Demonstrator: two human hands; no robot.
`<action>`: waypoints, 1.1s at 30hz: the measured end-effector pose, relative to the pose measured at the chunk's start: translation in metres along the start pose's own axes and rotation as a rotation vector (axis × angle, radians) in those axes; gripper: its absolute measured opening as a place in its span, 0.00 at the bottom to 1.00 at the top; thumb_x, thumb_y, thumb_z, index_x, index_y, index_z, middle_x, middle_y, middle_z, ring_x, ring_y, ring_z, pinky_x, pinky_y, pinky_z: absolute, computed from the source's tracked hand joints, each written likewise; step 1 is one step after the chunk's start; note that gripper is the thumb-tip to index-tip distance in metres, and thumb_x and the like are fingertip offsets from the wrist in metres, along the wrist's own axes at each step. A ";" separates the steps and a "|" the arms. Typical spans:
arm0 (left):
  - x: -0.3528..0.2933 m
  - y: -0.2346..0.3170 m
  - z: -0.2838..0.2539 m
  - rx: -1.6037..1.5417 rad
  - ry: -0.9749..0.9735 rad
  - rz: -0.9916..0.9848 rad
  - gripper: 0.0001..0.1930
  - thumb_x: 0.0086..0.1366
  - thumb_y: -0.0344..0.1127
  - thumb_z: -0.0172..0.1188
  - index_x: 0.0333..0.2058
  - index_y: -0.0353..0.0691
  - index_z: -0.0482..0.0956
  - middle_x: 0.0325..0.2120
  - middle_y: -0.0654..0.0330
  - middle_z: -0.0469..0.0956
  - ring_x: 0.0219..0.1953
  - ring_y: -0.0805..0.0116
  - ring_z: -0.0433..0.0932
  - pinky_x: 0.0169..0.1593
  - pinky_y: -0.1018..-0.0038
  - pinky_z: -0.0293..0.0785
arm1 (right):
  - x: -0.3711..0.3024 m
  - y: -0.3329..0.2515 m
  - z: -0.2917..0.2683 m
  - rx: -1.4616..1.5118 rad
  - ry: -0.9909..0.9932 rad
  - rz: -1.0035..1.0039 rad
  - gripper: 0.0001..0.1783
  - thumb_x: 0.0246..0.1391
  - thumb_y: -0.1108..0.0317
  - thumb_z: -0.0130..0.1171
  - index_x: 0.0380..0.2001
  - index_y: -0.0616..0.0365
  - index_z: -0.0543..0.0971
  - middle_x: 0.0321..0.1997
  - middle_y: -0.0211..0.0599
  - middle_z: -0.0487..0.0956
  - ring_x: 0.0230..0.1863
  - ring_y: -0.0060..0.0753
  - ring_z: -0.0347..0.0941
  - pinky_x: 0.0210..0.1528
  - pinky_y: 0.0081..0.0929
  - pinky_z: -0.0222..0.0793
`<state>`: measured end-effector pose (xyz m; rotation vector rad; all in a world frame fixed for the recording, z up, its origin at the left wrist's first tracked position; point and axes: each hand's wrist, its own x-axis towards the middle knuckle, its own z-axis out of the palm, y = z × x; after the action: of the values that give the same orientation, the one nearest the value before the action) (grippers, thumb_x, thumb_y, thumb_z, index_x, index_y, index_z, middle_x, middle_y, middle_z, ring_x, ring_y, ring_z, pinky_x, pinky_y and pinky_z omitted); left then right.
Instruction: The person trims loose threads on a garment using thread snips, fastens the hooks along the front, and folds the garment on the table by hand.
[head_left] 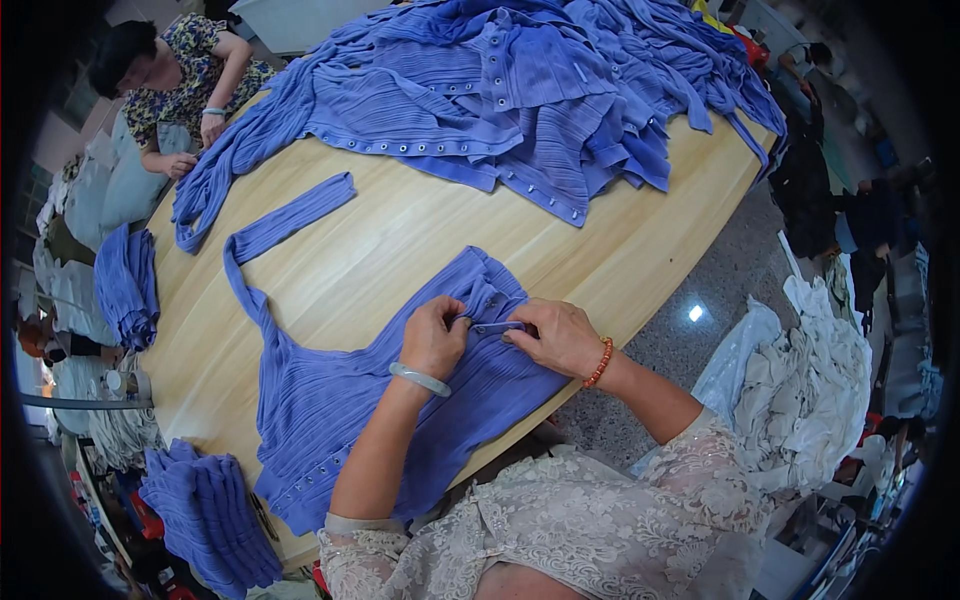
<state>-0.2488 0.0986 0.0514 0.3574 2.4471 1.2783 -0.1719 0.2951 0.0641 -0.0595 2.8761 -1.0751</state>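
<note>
A blue-purple ribbed knit cardigan (340,400) lies spread on the wooden table in front of me, one sleeve stretched out toward the far left. Small buttons show along its edges. My left hand (435,338), with a pale bangle at the wrist, is closed in a pinch on the cardigan's buttoned edge. Just to its right, my right hand (558,340), wearing an orange bead bracelet, pinches the same edge. A short narrow strip of that edge runs taut between the fingertips. What lies under the fingers is hidden.
A large heap of similar cardigans (480,90) covers the table's (620,255) far side. Folded blue garments (210,520) are stacked near left, with another bundle (127,285) farther back. Another person (190,80) handles fabric at far left. Pale cloth (805,370) is piled at right.
</note>
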 end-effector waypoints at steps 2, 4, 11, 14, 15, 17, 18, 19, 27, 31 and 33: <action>0.000 0.011 0.002 0.014 -0.003 -0.024 0.08 0.58 0.31 0.65 0.33 0.32 0.78 0.21 0.62 0.77 0.24 0.76 0.72 0.28 0.75 0.69 | -0.003 0.009 0.000 0.055 0.060 -0.097 0.13 0.52 0.58 0.65 0.34 0.56 0.82 0.31 0.40 0.80 0.35 0.47 0.77 0.39 0.37 0.73; 0.001 0.024 0.008 0.174 0.077 0.086 0.10 0.55 0.35 0.66 0.34 0.35 0.81 0.26 0.52 0.80 0.32 0.55 0.79 0.36 0.61 0.72 | -0.006 0.010 -0.002 0.051 0.064 -0.081 0.12 0.52 0.59 0.64 0.34 0.56 0.83 0.31 0.40 0.79 0.35 0.47 0.77 0.38 0.37 0.73; 0.013 0.024 0.023 0.363 0.054 0.174 0.10 0.53 0.34 0.67 0.34 0.38 0.82 0.31 0.55 0.82 0.37 0.53 0.78 0.43 0.59 0.69 | 0.001 0.004 0.000 0.169 0.085 0.002 0.10 0.53 0.61 0.63 0.33 0.56 0.83 0.35 0.42 0.81 0.38 0.46 0.79 0.41 0.37 0.74; 0.017 0.017 0.019 0.230 -0.001 0.108 0.09 0.54 0.32 0.66 0.32 0.35 0.82 0.28 0.54 0.82 0.31 0.59 0.79 0.38 0.65 0.72 | 0.004 0.001 -0.001 0.240 0.078 0.029 0.11 0.52 0.62 0.64 0.33 0.57 0.83 0.33 0.41 0.82 0.35 0.44 0.80 0.38 0.36 0.74; 0.019 0.015 0.018 0.160 -0.015 0.098 0.08 0.55 0.31 0.65 0.32 0.32 0.81 0.25 0.54 0.81 0.26 0.65 0.78 0.34 0.70 0.74 | 0.006 0.001 -0.001 0.240 0.079 0.030 0.11 0.52 0.62 0.64 0.33 0.57 0.83 0.33 0.41 0.82 0.35 0.44 0.80 0.38 0.36 0.74; 0.019 0.021 0.013 0.101 -0.068 0.044 0.08 0.56 0.30 0.65 0.32 0.31 0.80 0.24 0.56 0.80 0.26 0.70 0.76 0.33 0.72 0.73 | 0.009 0.001 0.000 0.261 0.084 0.052 0.12 0.50 0.61 0.66 0.32 0.58 0.82 0.30 0.40 0.83 0.32 0.43 0.80 0.37 0.35 0.75; 0.019 0.025 0.012 0.041 -0.119 -0.009 0.08 0.56 0.30 0.64 0.32 0.31 0.80 0.23 0.58 0.79 0.26 0.74 0.74 0.32 0.74 0.72 | 0.011 0.002 0.001 0.261 0.084 0.054 0.12 0.50 0.61 0.66 0.32 0.58 0.82 0.30 0.40 0.83 0.32 0.43 0.80 0.37 0.35 0.75; 0.021 0.025 0.013 0.041 -0.121 -0.009 0.08 0.56 0.30 0.64 0.32 0.31 0.80 0.23 0.58 0.79 0.26 0.74 0.74 0.32 0.74 0.72 | 0.013 0.003 0.002 0.270 0.083 0.092 0.12 0.49 0.60 0.67 0.31 0.58 0.82 0.29 0.40 0.83 0.32 0.42 0.81 0.36 0.35 0.75; 0.021 0.015 0.011 -0.089 -0.201 0.022 0.06 0.59 0.29 0.63 0.31 0.31 0.80 0.21 0.67 0.76 0.25 0.82 0.68 0.29 0.79 0.67 | 0.024 0.007 -0.004 0.233 0.018 0.216 0.13 0.45 0.58 0.69 0.25 0.58 0.83 0.27 0.39 0.83 0.31 0.42 0.81 0.38 0.35 0.75; 0.013 0.000 0.004 -0.167 -0.106 -0.055 0.08 0.59 0.30 0.64 0.36 0.33 0.79 0.26 0.62 0.78 0.29 0.77 0.72 0.34 0.76 0.70 | 0.025 0.000 -0.019 0.034 -0.103 0.232 0.13 0.44 0.57 0.70 0.25 0.56 0.83 0.28 0.38 0.83 0.34 0.42 0.80 0.40 0.36 0.75; -0.002 -0.001 -0.008 0.059 0.279 0.349 0.13 0.56 0.30 0.66 0.40 0.34 0.78 0.34 0.52 0.80 0.36 0.60 0.78 0.40 0.68 0.72 | 0.022 0.004 -0.029 -0.108 -0.113 0.228 0.14 0.45 0.55 0.69 0.25 0.54 0.83 0.29 0.39 0.83 0.36 0.42 0.80 0.40 0.37 0.75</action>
<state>-0.2504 0.0913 0.0547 0.6889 2.7488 1.4823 -0.1960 0.3158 0.0828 0.1913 2.7540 -0.8470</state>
